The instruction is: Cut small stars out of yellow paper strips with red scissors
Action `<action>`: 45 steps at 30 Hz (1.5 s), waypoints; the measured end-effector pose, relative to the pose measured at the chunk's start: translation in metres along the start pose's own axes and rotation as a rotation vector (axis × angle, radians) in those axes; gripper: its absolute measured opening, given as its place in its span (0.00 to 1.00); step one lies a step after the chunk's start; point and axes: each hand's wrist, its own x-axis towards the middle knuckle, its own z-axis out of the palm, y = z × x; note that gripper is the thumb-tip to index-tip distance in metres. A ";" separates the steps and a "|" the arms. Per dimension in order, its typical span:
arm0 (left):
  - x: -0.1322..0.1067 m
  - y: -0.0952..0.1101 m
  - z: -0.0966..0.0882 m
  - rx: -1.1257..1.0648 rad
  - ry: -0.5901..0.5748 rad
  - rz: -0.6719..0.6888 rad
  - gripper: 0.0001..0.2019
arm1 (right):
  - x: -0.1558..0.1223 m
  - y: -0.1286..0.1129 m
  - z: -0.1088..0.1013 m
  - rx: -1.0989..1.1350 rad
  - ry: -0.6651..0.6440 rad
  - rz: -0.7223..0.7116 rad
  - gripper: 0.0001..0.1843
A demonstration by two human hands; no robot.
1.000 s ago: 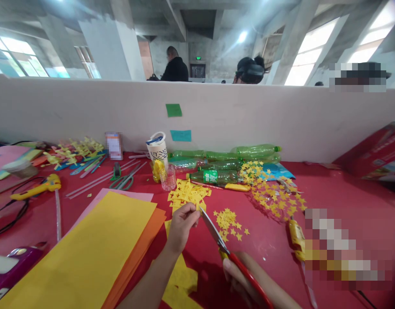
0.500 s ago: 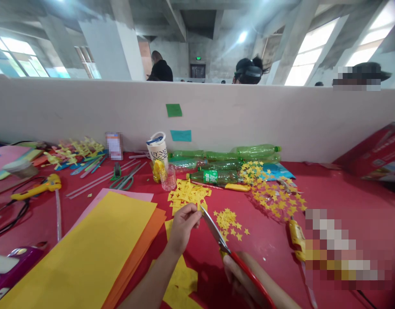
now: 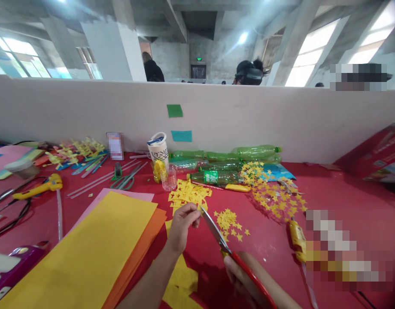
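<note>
My left hand (image 3: 183, 225) pinches a small yellow piece between thumb and fingers; the fingers mostly cover it. My right hand (image 3: 238, 272) grips red-handled scissors (image 3: 216, 228), whose blade tips point up-left and meet the piece beside my left fingertips. The blades look nearly closed. Just right of them lies a pile of small yellow stars (image 3: 227, 219). Beyond my left hand are yellow scraps (image 3: 187, 192) with star-shaped cut-outs. Under my left forearm lie more yellow pieces (image 3: 181, 281).
Yellow sheets (image 3: 88, 240) over orange ones lie left. Green plastic bottles (image 3: 223, 177) and a white cup (image 3: 158, 152) stand or lie near the white partition (image 3: 88, 111). Yellow glue guns (image 3: 43, 187) flank the work area; more stars (image 3: 274, 197) are spread at right.
Both hands and the scissors hold almost the same position. A person beyond the partition has shifted slightly to the left.
</note>
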 end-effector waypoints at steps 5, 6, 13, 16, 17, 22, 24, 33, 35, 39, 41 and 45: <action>0.002 0.005 0.001 -0.029 0.061 -0.012 0.09 | -0.001 -0.003 0.000 -0.064 0.012 -0.008 0.29; 0.002 0.005 0.001 -0.030 0.068 -0.017 0.09 | -0.001 -0.003 0.000 -0.071 0.014 -0.007 0.29; 0.002 0.006 0.001 -0.016 0.055 -0.030 0.09 | 0.001 -0.005 0.002 -0.083 0.021 -0.089 0.31; 0.001 0.007 0.004 -0.004 0.037 -0.044 0.08 | 0.001 -0.005 0.002 -0.093 0.028 -0.073 0.31; 0.001 0.007 0.005 -0.003 0.042 -0.041 0.08 | 0.001 -0.005 0.002 -0.079 0.026 -0.056 0.31; 0.002 0.005 0.001 -0.017 0.066 0.000 0.08 | 0.001 -0.006 0.002 -0.077 0.034 -0.056 0.29; 0.003 0.002 -0.002 -0.039 0.063 0.002 0.08 | 0.001 -0.006 0.002 -0.097 0.037 -0.058 0.29; 0.001 0.002 -0.001 -0.035 0.068 -0.018 0.09 | -0.005 -0.010 -0.003 -0.088 -0.044 0.010 0.22; 0.001 0.002 -0.001 -0.035 0.063 -0.023 0.09 | -0.007 -0.010 -0.004 -0.092 -0.054 0.023 0.17; 0.001 0.003 -0.001 -0.049 0.036 -0.024 0.08 | -0.006 -0.010 -0.004 -0.085 -0.060 0.035 0.18; 0.001 0.003 -0.001 -0.054 0.028 -0.022 0.09 | -0.004 -0.010 -0.003 -0.077 -0.055 0.022 0.25; 0.001 0.003 -0.002 -0.062 0.031 -0.021 0.09 | -0.002 -0.011 0.000 -0.059 -0.027 0.014 0.32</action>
